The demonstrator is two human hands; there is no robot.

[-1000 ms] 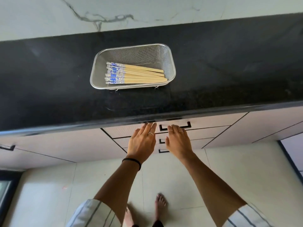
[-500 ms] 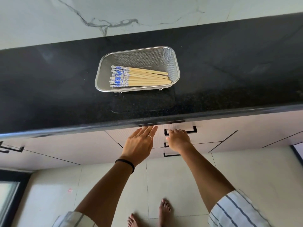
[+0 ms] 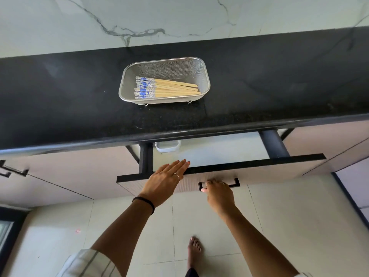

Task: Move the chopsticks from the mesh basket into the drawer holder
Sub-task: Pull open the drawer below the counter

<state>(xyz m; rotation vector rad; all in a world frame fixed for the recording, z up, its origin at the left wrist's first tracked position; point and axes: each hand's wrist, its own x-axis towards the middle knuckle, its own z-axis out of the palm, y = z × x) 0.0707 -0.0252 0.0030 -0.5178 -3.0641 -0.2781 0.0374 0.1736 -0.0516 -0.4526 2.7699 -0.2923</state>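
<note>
Several wooden chopsticks (image 3: 165, 88) with blue-patterned ends lie in a metal mesh basket (image 3: 205, 76) on the black countertop (image 3: 69, 100). Below the counter edge the top drawer (image 3: 259, 166) stands partly pulled out. A white holder (image 3: 167, 147) shows at its back left, half hidden under the counter. My right hand (image 3: 218, 191) grips the black drawer handle (image 3: 236, 182). My left hand (image 3: 166, 179) hovers with straight fingers over the drawer's front edge, holding nothing.
A marble wall rises behind the counter. Closed cabinet fronts flank the drawer, with another black handle (image 3: 12, 171) at the left. Pale floor tiles and my bare foot (image 3: 194, 246) lie below. The open drawer front juts out toward me.
My right hand closed round the handle and pulled the top drawer out toward me. The white holder has come into sight. My left hand stayed flat near the drawer front.
</note>
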